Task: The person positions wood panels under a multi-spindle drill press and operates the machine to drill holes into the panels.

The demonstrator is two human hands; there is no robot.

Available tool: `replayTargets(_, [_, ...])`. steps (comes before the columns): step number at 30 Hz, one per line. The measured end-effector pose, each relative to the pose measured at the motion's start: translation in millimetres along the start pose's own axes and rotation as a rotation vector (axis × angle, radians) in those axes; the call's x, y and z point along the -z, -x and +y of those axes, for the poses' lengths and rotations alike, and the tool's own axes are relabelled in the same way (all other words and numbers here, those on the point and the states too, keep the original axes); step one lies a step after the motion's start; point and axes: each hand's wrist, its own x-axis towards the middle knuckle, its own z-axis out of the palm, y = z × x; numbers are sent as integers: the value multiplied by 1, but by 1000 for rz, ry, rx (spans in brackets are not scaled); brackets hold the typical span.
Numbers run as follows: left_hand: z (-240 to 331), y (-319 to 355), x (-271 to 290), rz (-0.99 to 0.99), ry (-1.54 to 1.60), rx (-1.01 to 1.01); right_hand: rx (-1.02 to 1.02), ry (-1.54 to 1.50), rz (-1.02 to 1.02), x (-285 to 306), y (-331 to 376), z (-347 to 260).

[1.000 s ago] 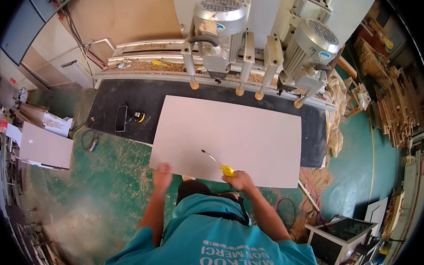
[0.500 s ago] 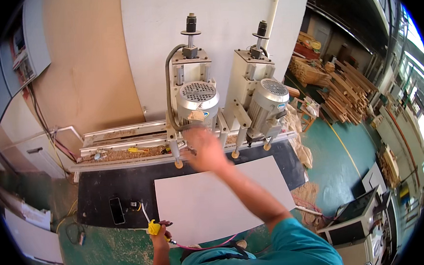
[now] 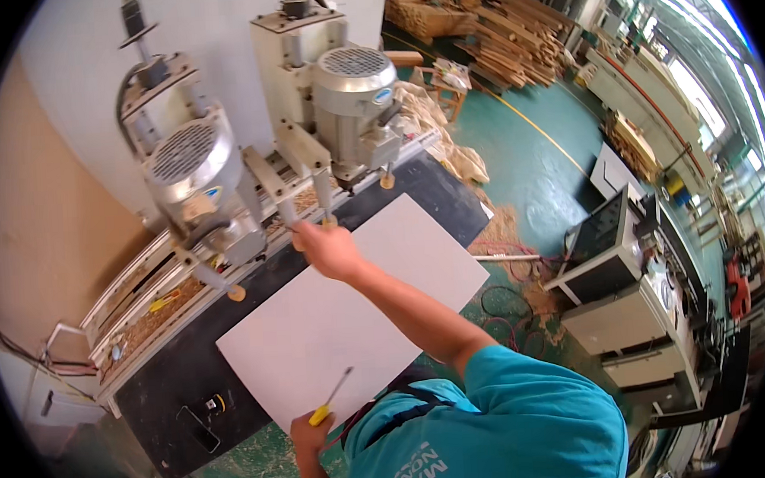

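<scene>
One white board (image 3: 314, 338) lies on the black table (image 3: 166, 406), the left hand (image 3: 309, 435) and right hand (image 3: 329, 252) well apart across it.
Its long axis runs near left to far right; the left grips a yellow air gun (image 3: 321, 414) by the near edge, the right is beside the far rods (image 3: 325, 194), its hold unclear to me.

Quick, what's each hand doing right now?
Left hand: closed, holding a yellow-handled tool.
Right hand: by a machine post; can't tell if it's open or closed.
</scene>
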Motion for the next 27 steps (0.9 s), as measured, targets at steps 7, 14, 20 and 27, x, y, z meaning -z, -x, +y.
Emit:
replayTargets(7, [-79,1,4,314,377,379,-788,266,412,-13,126,286])
replayTargets(14, [-24,-35,-1,205,78,143,-575,350,482,-10,36,372])
replayTargets(20, [85,-82,-19,9,105,268,-796,296,495,13,1,410])
replayTargets(27, [112,-119,-21,-141,129,205,-1032,378,655,83,191,377])
